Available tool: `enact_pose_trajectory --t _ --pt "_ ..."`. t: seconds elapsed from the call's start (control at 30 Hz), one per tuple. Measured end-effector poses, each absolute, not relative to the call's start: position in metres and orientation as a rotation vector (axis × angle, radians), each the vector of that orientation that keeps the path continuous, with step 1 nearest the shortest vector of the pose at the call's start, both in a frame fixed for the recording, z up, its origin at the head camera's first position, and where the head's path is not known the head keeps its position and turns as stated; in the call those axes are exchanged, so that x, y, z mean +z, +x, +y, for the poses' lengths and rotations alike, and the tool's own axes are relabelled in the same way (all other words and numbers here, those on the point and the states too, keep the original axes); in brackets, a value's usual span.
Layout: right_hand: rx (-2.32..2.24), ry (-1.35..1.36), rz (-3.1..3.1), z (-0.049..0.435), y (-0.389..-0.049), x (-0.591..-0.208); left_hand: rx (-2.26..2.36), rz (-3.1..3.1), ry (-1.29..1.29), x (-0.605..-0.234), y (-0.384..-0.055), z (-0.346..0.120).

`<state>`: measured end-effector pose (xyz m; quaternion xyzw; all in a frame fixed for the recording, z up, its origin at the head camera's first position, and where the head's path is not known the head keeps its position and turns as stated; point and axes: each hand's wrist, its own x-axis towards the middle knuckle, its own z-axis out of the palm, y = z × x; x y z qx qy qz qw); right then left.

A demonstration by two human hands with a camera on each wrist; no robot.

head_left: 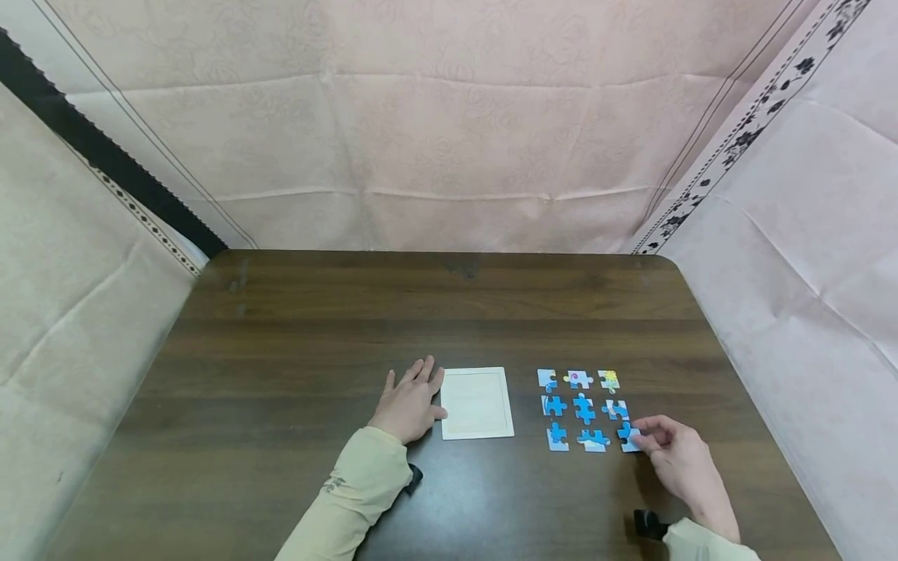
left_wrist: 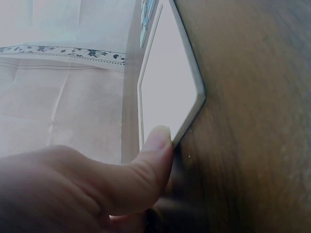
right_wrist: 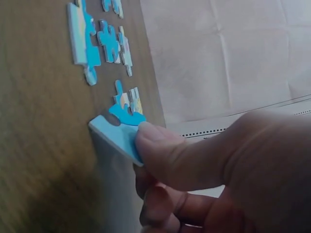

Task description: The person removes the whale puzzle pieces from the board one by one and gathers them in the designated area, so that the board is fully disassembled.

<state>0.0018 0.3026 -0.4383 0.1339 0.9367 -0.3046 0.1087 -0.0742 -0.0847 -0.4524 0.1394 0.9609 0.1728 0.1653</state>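
Note:
A white puzzle tray (head_left: 479,403) with a raised border lies flat on the table. My left hand (head_left: 409,405) rests at its left edge, fingers spread; in the left wrist view the thumb (left_wrist: 158,141) touches a corner area of the tray's rim. To the right, several blue jigsaw pieces lie apart in three rows, among them a centre piece (head_left: 584,408) and a yellow-patterned piece (head_left: 608,380). My right hand (head_left: 677,460) pinches the near right corner jigsaw piece (right_wrist: 114,131) between thumb and fingers. That piece looks tilted, one edge raised off the table.
The brown wooden table (head_left: 316,312) has rounded far corners. Pale cloth (head_left: 449,156) hangs behind it and on both sides. A dark wrist strap (head_left: 648,524) shows near my right sleeve.

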Motion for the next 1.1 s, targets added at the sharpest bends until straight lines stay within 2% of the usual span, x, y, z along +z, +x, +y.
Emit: enact_pose_trajectory --t 0.33,1.1 --pt "-0.847 0.555 2.734 0.300 -0.002 -0.446 0.483 2.744 0.406 -0.454 -0.075 -0.086" --pt "-0.861 0.562 2.731 0.293 -0.015 -0.455 0.551 2.688 0.330 -0.451 -0.081 -0.092"
